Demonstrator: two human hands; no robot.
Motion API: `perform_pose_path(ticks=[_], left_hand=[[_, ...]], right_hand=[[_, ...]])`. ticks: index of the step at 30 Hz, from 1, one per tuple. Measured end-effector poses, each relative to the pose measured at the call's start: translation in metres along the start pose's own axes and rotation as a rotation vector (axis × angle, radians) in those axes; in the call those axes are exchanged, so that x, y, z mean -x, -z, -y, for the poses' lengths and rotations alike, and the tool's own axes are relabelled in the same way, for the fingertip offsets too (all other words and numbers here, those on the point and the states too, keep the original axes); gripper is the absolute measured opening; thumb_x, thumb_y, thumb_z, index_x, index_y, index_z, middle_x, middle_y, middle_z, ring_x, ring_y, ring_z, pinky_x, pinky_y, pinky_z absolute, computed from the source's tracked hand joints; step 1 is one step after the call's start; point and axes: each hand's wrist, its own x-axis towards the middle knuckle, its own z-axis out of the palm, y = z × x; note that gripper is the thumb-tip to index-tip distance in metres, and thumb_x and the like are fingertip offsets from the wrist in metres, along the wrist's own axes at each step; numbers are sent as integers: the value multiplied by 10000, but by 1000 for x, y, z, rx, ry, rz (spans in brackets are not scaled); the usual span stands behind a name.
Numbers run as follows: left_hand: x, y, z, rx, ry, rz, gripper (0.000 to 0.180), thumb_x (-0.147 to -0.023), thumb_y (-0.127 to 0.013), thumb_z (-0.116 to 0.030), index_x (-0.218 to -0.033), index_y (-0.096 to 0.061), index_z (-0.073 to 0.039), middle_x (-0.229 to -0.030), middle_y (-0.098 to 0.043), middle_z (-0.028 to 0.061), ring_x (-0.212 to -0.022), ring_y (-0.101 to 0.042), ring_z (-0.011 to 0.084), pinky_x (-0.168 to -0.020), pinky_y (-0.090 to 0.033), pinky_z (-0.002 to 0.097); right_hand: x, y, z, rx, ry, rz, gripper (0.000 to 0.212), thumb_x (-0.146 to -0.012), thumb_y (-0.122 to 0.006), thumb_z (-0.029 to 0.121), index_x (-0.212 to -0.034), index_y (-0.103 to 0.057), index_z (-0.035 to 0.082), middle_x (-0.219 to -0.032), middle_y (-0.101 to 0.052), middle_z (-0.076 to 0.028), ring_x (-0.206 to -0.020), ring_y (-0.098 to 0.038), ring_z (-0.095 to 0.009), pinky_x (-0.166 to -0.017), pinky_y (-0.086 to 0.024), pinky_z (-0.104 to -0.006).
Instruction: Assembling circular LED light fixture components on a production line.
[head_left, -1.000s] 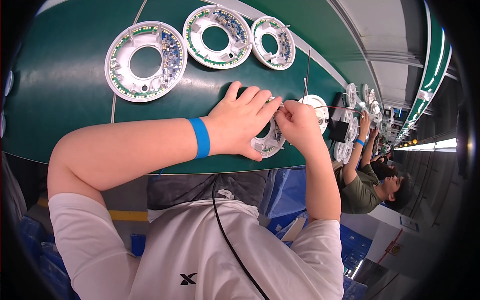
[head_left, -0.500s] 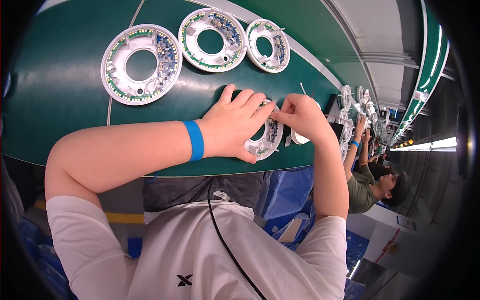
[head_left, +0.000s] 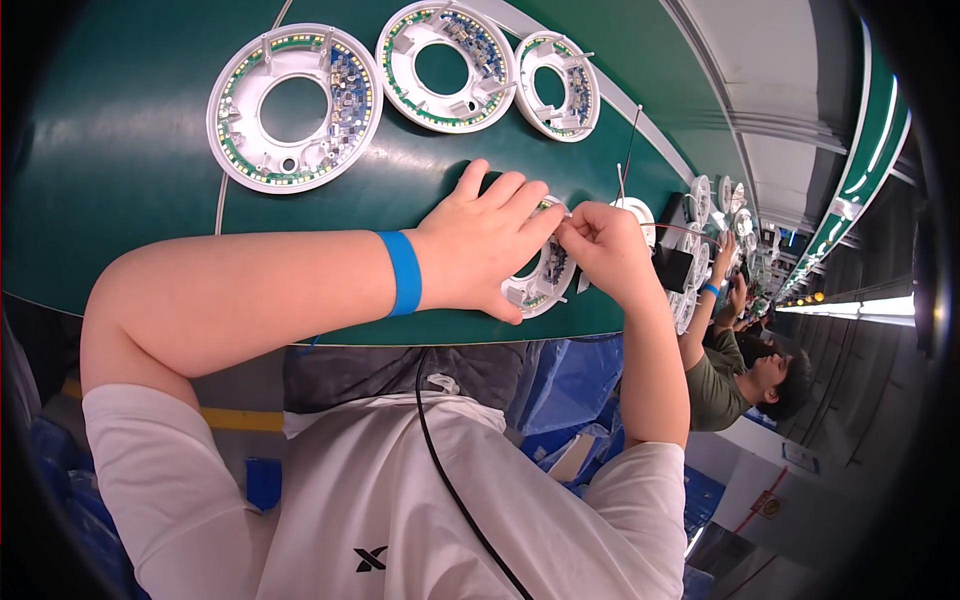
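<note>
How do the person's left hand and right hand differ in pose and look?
The left hand is spread open over the white ring; the right hand is curled closed at its edge. The left hand has a blue wristband; the right hand shows none. Both are bare.
</note>
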Motion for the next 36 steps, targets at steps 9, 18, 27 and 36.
perform_pose_path(ticks=[9,18,27,36], left_hand=[[1,-2,0,-5,1,-20,1073,-593,-858,-585,-1424,-478,-23,-1366,-478,168,-1295,-436,324,-1090,-295,576],[-1,-4,0,-12,3,-7,1061,-597,-858,-582,-1423,-477,-35,-1365,-473,164,-1300,-435,324,-1086,-296,588],[0,3,0,6,5,61,1045,-619,-852,-580,-1420,-480,-21,-1373,-469,175,-1309,-425,338,-1091,-293,596],[-1,0,1,2,1,35,1029,-612,-852,-585,-1400,-493,-29,-1357,-479,161,-1300,-426,332,-1089,-293,590]], right_hand=[[10,-23,4,19,34,-194,134,-829,-695,76,-752,-648,-23,-620,-664,-132,-531,-649,-216,-522,-493,-341],[-5,8,11,-48,-167,97,205,-864,-728,136,-753,-661,-22,-598,-644,-65,-521,-618,-126,-481,-460,-299],[-20,27,17,-158,-239,269,206,-863,-766,64,-751,-605,2,-600,-618,-26,-495,-594,-82,-429,-431,-241],[-31,30,16,-47,-239,289,314,-786,-849,127,-648,-592,10,-563,-605,-48,-444,-554,-102,-403,-393,-271]])
